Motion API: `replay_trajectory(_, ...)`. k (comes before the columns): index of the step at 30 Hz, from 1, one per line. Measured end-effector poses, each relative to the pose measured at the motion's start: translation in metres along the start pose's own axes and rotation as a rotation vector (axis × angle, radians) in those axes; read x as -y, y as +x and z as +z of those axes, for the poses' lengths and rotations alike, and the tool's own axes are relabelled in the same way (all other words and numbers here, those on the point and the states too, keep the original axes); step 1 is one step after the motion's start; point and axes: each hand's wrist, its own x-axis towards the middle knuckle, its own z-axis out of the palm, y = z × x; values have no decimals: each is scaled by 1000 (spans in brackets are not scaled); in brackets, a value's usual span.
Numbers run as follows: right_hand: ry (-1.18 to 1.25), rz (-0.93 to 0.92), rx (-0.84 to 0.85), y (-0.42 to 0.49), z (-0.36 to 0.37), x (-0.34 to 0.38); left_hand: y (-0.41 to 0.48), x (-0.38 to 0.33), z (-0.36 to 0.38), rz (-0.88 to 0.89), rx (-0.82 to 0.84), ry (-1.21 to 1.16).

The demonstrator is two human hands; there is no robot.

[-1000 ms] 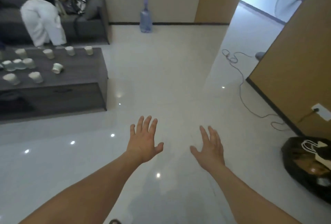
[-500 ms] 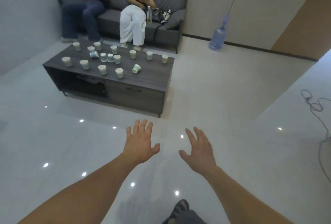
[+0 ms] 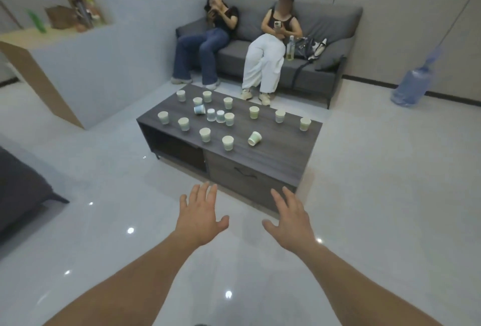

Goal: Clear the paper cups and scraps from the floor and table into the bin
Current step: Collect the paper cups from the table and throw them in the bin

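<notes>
Several pale paper cups stand scattered on a dark grey coffee table (image 3: 273, 153) ahead of me. The nearest upright cup (image 3: 228, 142) sits by the front edge, and a tipped cup (image 3: 254, 139) lies on its side just right of it. Another cup (image 3: 199, 109) lies tipped further back. My left hand (image 3: 200, 217) and my right hand (image 3: 291, 219) are stretched forward over the white floor, fingers spread, holding nothing, short of the table's near corner. No bin is in view.
Two people sit on a grey sofa (image 3: 328, 28) behind the table. A white partition counter (image 3: 99, 60) stands at the left, a blue water bottle (image 3: 412, 86) by the right wall. A dark furniture edge (image 3: 20, 190) juts in at far left. Glossy floor surrounds the table.
My view has swung left and moved toward the table, which now sits centred and nearer. The bin bag seen at right a second ago is out of view. Both hands stay spread and empty.
</notes>
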Motion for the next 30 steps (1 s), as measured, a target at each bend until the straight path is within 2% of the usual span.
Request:
replay_trajectory(8, -15, -4, 115, 130, 7, 4, 116, 33, 19, -53, 14, -83)
replay_trajectory(15, -54, 111, 153, 254, 12, 23, 263, 78, 16, 54, 44, -131)
replay_trajectory(20, 7, 159, 131, 330, 6, 40, 342, 103, 2, 122, 68, -134)
replay_trajectory(30, 67, 201, 215, 499, 16, 16, 487, 101, 14, 150, 173, -136)
